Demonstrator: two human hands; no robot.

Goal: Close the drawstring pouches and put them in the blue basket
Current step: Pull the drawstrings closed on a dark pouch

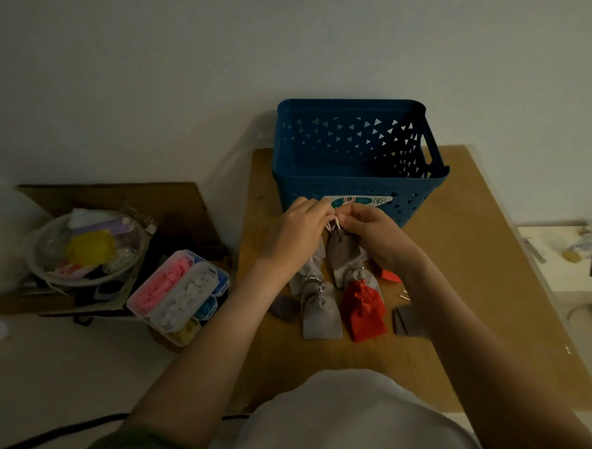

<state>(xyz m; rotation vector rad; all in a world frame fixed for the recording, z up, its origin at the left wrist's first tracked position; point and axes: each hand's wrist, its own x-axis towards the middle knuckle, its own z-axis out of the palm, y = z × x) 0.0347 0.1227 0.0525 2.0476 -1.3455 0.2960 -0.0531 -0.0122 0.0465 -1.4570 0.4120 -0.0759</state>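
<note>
A brown-grey drawstring pouch hangs between my hands in front of the blue basket. My left hand and my right hand each pinch its white strings at the top. Below them on the wooden board lie closed pouches: a light grey pouch, a red pouch, further grey ones behind them, and another red pouch partly hidden under my right wrist. The basket's inside shows no pouches from here.
A flat dark pouch lies right of the red one, another dark one on the left. Left of the board stand a clear compartment box with coloured bits and a plate of odds and ends. A black cable crosses the floor.
</note>
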